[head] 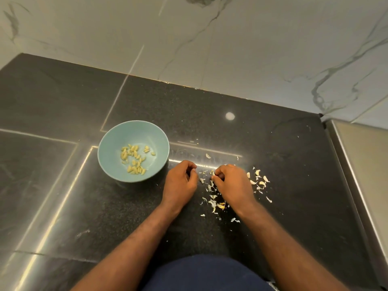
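A pale blue bowl point(109, 148) stands on the dark countertop point(189, 114) and holds several peeled garlic cloves point(134, 159). Just right of the bowl my left hand point(180, 181) rests on the counter with its fingers curled; nothing shows inside it. My right hand point(231, 183) sits beside it, its fingertips pinching a small garlic clove point(213, 174) over a scatter of papery garlic skins point(212, 203). Several unpeeled cloves point(259, 179) lie to the right of that hand.
A marble-look tiled wall point(231, 49) rises behind the counter. A steel surface point(361, 164) borders the counter on the right. Shiny inlaid strips point(63, 185) cross the dark stone at the left. A dark blue garment point(205, 274) fills the bottom middle.
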A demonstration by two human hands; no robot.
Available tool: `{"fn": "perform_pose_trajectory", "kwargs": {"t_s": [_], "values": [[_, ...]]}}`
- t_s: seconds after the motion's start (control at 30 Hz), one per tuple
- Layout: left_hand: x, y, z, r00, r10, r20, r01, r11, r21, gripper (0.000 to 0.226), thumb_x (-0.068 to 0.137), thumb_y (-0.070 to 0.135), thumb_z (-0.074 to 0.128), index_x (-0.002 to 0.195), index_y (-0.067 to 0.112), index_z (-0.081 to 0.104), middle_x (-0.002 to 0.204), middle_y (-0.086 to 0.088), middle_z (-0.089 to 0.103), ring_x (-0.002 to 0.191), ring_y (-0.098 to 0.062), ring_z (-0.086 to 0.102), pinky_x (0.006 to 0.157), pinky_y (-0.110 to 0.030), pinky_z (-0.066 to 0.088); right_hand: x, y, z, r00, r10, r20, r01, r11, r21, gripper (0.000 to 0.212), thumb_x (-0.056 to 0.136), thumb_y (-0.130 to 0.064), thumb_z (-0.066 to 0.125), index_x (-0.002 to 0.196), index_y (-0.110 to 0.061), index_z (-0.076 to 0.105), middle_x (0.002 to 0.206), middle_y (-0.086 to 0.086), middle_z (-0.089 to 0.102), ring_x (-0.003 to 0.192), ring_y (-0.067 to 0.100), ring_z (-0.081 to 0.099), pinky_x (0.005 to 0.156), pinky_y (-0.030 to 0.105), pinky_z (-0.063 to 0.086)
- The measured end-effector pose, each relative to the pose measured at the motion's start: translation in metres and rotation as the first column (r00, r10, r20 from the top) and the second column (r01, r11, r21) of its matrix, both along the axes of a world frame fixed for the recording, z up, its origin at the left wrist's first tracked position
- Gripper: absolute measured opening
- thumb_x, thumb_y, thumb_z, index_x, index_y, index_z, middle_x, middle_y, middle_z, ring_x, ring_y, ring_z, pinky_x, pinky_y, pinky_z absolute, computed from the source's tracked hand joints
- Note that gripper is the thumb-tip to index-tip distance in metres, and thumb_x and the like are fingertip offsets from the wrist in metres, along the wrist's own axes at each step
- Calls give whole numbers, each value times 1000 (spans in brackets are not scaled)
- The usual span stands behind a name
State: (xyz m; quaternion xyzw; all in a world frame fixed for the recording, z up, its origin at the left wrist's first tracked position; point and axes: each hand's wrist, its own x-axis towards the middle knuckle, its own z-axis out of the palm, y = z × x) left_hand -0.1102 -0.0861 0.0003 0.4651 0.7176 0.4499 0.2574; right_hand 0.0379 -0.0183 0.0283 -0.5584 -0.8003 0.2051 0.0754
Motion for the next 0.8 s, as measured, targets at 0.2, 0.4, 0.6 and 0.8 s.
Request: {"fn": "perform_pose_trajectory", "kwargs": {"t_s": [0.2, 0.4, 0.6, 0.8], "values": [[0, -2, 1, 1000, 5, 13, -5, 1000, -6, 8, 94, 11, 61, 95, 17, 66, 71, 11, 59, 63, -2, 55, 58, -13, 43, -1, -1, 0, 985, -21, -169, -3, 990, -140, 14, 99, -27, 57, 89, -21, 66, 86, -8, 64, 82, 9, 60, 76, 33, 54], [3, -4, 3, 1000, -21, 9, 21, 1000, 17, 7, 97, 18, 60, 96, 18, 67, 79, 12, 62, 71, -3, 58, 64, -15, 46, 17, -3, 17, 910, -210, -357, 95, 945, -314, 10, 93, -17, 67, 84, -21, 65, 80, -2, 70, 73, 14, 67, 69, 30, 57], [16, -28, 9, 989, 23, 143, -26, 999, 23, 11, 100, 22, 57, 97, 21, 68, 82, 8, 66, 77, -9, 61, 66, -18, 49, 53, -15, 21, 885, -300, -355, 134, 896, -423, 13, 94, -7, 66, 93, -20, 69, 88, 3, 71, 83, 17, 68, 74, 28, 59], [39, -39, 39, 899, -192, 393, 247, 965, -93, 17, 96, 23, 64, 110, 15, 70, 73, 7, 67, 57, -1, 60, 57, -18, 49, 54, -38, 38, 742, -408, -532, 58, 829, -556, 20, 88, 2, 69, 101, -13, 72, 89, 6, 75, 84, 21, 72, 78, 30, 60]]}}
